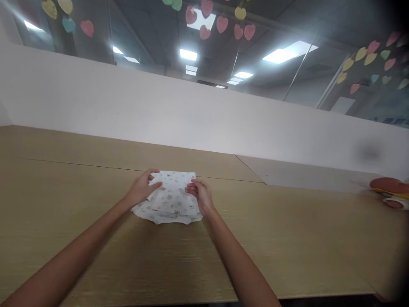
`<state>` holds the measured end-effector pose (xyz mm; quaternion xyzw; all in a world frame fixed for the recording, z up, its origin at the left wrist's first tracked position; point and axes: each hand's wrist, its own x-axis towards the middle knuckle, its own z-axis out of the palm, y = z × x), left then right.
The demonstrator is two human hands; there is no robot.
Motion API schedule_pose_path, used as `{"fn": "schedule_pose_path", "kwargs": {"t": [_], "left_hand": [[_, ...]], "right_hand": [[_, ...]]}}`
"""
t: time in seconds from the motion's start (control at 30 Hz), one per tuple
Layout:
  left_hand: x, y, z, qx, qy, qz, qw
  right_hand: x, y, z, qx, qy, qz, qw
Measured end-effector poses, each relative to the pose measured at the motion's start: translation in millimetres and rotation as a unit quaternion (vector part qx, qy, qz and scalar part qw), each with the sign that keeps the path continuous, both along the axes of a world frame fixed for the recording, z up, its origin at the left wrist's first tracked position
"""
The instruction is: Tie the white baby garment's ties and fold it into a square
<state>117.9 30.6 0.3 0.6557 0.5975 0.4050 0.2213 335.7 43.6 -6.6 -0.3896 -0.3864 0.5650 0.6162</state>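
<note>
A small white baby garment [172, 198] with a scattered print lies on the wooden table, folded over so that its upper part covers the lower one. Its wavy lower edge shows towards me. My left hand [142, 186] rests at the garment's upper left side, thumb on the cloth and fingers apart along the edge. At the right side, my right hand [202, 194] has its fingers bent together on the garment's edge. Part of that edge is hidden by the fingers.
The wooden table [287, 238] has seams and a grey panel [297, 172] at the back right. Behind it stands a low white wall [179, 115] with glass above, dotted with paper hearts [222, 24]. A reddish-orange and white item [390, 192] lies at the far right.
</note>
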Motion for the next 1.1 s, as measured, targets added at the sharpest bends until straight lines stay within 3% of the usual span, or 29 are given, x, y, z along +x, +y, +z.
{"fn": "schedule_pose_path", "kwargs": {"t": [0.1, 0.23, 0.47, 0.63, 0.8, 0.93, 1.03, 1.1], "left_hand": [[36, 1, -9.8, -0.034, -0.028, -0.059, 0.997], [61, -1, -24.4, -0.073, -0.042, -0.101, 0.991], [83, -2, -21.1, -0.072, -0.032, -0.109, 0.991], [89, 2, -32.5, -0.032, 0.002, -0.133, 0.991], [96, -6, -32.9, -0.028, -0.012, -0.202, 0.979], [76, -17, -21.6, -0.024, -0.039, -0.270, 0.962], [28, -27, -19.7, 0.033, 0.009, -0.232, 0.972], [-11, -36, -24.1, 0.067, 0.080, -0.180, 0.978]], "right_hand": [[11, 8, -3, -0.005, 0.019, -0.033, 0.999], [20, 15, -7, -0.032, 0.022, -0.067, 0.997], [24, 21, -15, -0.050, 0.009, -0.055, 0.997], [25, 20, -15, -0.053, -0.009, -0.053, 0.997], [21, 18, -15, -0.048, -0.015, -0.053, 0.997], [29, 18, -3, -0.032, -0.037, -0.054, 0.997], [48, 11, 9, 0.022, -0.137, -0.043, 0.989], [64, 1, 12, 0.080, -0.268, -0.004, 0.960]]}}
